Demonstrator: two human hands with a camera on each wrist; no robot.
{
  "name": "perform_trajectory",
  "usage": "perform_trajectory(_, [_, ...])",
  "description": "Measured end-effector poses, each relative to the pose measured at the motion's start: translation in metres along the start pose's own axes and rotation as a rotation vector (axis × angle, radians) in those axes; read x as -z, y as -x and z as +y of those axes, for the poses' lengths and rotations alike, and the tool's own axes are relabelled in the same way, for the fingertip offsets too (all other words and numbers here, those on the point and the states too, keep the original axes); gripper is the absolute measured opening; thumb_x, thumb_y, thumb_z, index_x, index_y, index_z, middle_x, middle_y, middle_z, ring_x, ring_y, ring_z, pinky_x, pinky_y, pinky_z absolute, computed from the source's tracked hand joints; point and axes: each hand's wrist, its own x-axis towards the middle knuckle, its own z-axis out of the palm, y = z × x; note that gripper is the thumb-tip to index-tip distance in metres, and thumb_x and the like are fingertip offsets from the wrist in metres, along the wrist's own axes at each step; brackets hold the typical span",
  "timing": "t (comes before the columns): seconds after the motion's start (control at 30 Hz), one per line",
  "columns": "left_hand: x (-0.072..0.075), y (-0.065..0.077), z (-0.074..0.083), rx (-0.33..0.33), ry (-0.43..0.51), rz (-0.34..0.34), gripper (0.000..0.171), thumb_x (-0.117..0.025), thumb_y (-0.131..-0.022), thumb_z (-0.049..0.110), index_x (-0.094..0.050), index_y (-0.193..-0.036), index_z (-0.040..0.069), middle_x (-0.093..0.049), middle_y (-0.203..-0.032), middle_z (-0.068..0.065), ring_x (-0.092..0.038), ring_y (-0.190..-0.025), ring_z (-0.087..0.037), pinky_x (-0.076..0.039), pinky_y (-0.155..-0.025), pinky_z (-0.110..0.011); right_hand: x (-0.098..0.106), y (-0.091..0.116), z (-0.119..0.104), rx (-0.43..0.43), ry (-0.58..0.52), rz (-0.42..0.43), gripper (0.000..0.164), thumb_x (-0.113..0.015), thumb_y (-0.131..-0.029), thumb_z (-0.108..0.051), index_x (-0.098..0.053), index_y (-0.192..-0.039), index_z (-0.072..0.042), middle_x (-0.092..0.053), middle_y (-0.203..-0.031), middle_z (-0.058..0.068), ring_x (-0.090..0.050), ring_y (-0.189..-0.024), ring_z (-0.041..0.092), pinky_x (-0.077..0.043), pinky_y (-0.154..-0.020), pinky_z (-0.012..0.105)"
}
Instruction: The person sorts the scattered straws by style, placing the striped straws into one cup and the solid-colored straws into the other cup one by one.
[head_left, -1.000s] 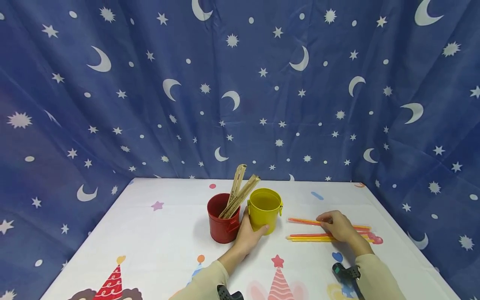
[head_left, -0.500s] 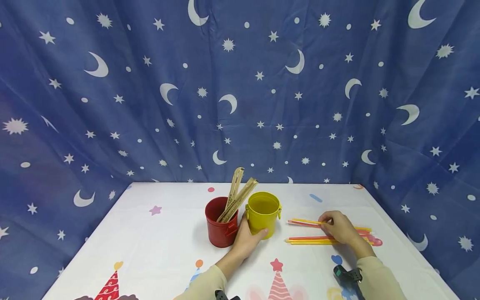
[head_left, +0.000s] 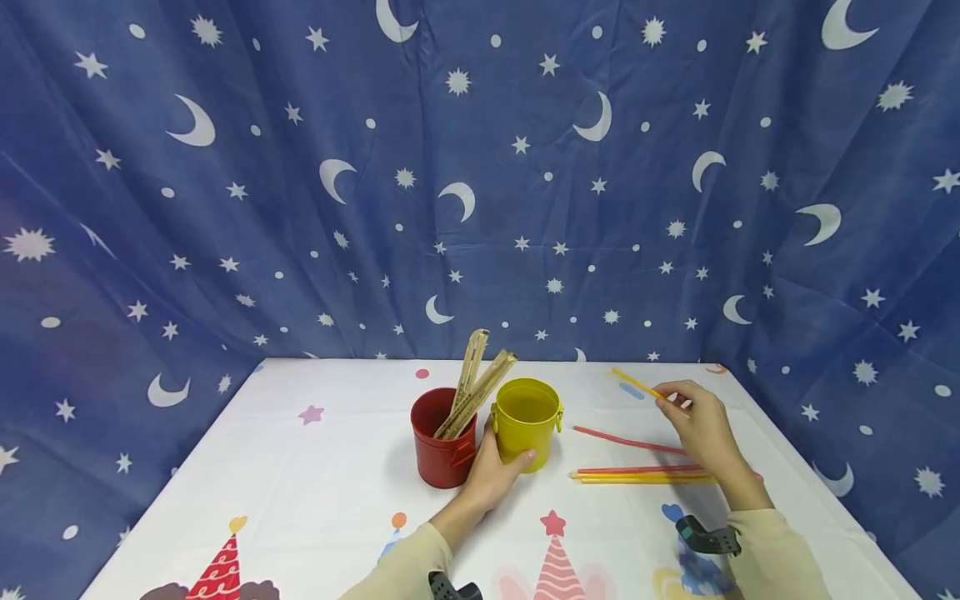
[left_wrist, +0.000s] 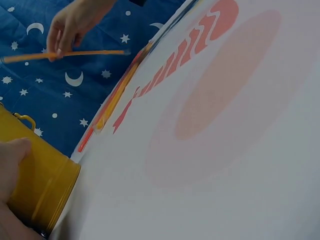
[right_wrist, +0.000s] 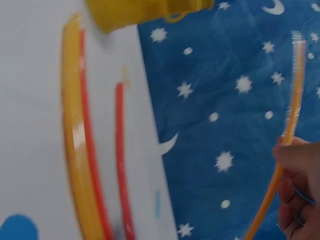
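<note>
My right hand pinches an orange straw between thumb and fingertips, raised over the right part of the table. In the right wrist view, clear wrapping shows at the end of this straw. A small yellow bucket stands upright, gripped low on its side by my left hand, whose thumb lies across the front. Close on its left is a red bucket with several sticks in printed brown paper sleeves leaning in it. A single red straw lies below my right hand.
More red and orange-yellow straws lie together nearer the front, right of the yellow bucket. A white cloth with party prints covers the table. Behind it hangs a blue curtain with moons and stars.
My right hand has lifted the orange straw off the table, up and away from the red one beside it. The left hand keeps its grip on the yellow bucket.
</note>
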Motion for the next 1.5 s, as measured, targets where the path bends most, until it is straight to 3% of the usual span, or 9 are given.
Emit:
perform_trajectory(0.17, [0.000, -0.002, 0.002, 0.005, -0.001, -0.005, 0.092, -0.074, -0.090, 0.021, -0.017, -0.160, 0.003, -0.032, -0.163, -0.020, -0.033, -0.150, -0.038, -0.021, -0.127, -0.058, 0.013, -0.007, -0.027, 0.036, -0.214, 0.152, 0.015, -0.071, -0.088, 0.008, -0.072, -0.103, 0.008, -0.072, -0.085, 0.000, -0.052, -0.077, -0.007, -0.043, -0.071, 0.005])
perform_trajectory(0.3, [0.000, -0.005, 0.002, -0.012, -0.006, 0.001, 0.091, -0.074, -0.090, 0.021, -0.018, -0.160, 0.003, -0.034, -0.162, -0.019, -0.034, -0.150, -0.037, -0.022, -0.127, -0.057, 0.023, -0.015, -0.058, -0.016, -0.629, 0.167, 0.015, -0.065, -0.091, 0.010, -0.068, -0.106, 0.012, -0.071, -0.090, -0.014, -0.063, -0.083, -0.001, -0.052, -0.076, 0.007])
perform_trajectory(0.47, [0.001, -0.002, 0.002, -0.003, -0.001, 0.000, 0.091, -0.073, -0.090, 0.020, -0.017, -0.160, 0.001, -0.032, -0.163, -0.020, -0.034, -0.150, -0.038, -0.021, -0.127, -0.057, 0.024, -0.012, -0.083, -0.066, -1.262, 0.114, 0.020, -0.055, -0.097, 0.010, -0.069, -0.109, 0.003, -0.074, -0.098, 0.001, -0.070, -0.087, 0.012, -0.059, -0.078, 0.019])
perform_trajectory(0.6, [0.001, 0.000, 0.002, -0.005, -0.019, -0.001, 0.092, -0.073, -0.091, 0.022, -0.017, -0.160, 0.000, -0.031, -0.163, -0.022, -0.033, -0.150, -0.039, -0.022, -0.126, -0.058, 0.017, -0.008, -0.087, -0.133, -1.433, 0.093, 0.023, -0.052, -0.100, 0.008, -0.070, -0.109, -0.002, -0.073, -0.099, 0.003, -0.071, -0.090, 0.014, -0.061, -0.080, 0.022])
perform_trajectory(0.8, [0.000, 0.000, 0.003, -0.005, -0.014, -0.014, 0.091, -0.072, -0.092, 0.024, -0.017, -0.160, 0.001, -0.031, -0.163, -0.021, -0.033, -0.150, -0.038, -0.021, -0.127, -0.058, -0.006, -0.004, -0.083, -0.323, -1.315, 0.126, 0.013, -0.061, -0.098, -0.001, -0.068, -0.107, -0.006, -0.074, -0.096, -0.001, -0.073, -0.085, 0.009, -0.062, -0.079, 0.021])
perform_trajectory(0.93, [0.000, 0.001, 0.004, -0.008, -0.015, -0.014, 0.092, -0.073, -0.091, 0.025, -0.017, -0.160, 0.002, -0.031, -0.163, -0.021, -0.034, -0.150, -0.038, -0.021, -0.126, -0.058, -0.024, -0.001, -0.082, -0.365, -1.140, 0.079, 0.010, -0.064, -0.098, -0.009, -0.067, -0.108, -0.009, -0.073, -0.097, -0.004, -0.072, -0.087, 0.007, -0.062, -0.082, 0.021])
perform_trajectory(1.03, [0.000, 0.002, 0.003, 0.010, -0.021, -0.013, 0.093, -0.073, -0.092, 0.026, -0.015, -0.161, 0.002, -0.028, -0.165, -0.021, -0.031, -0.151, -0.038, -0.020, -0.127, -0.059, -0.034, 0.002, -0.081, -0.378, -1.014, -0.013, 0.015, -0.061, -0.101, -0.016, -0.063, -0.113, -0.006, -0.072, -0.099, -0.008, -0.072, -0.088, 0.005, -0.061, -0.084, 0.021])
perform_trajectory(1.2, [0.001, 0.003, 0.003, 0.025, -0.037, -0.002, 0.094, -0.073, -0.092, 0.027, -0.014, -0.161, 0.002, -0.027, -0.165, -0.021, -0.031, -0.151, -0.039, -0.021, -0.127, -0.059, -0.043, 0.005, -0.078, -0.455, -0.880, -0.230, 0.045, -0.057, -0.104, -0.029, -0.052, -0.132, 0.005, -0.069, -0.109, -0.013, -0.071, -0.091, 0.003, -0.060, -0.086, 0.020])
perform_trajectory(1.5, [0.002, 0.001, 0.003, 0.019, -0.030, -0.010, 0.094, -0.073, -0.091, 0.028, -0.014, -0.161, 0.001, -0.027, -0.165, -0.021, -0.031, -0.152, -0.038, -0.020, -0.127, -0.058, -0.036, -0.001, -0.061, -0.457, -0.721, -0.403, 0.060, -0.048, -0.107, -0.043, -0.043, -0.149, -0.001, -0.068, -0.118, -0.010, -0.069, -0.100, 0.003, -0.057, -0.092, 0.018])
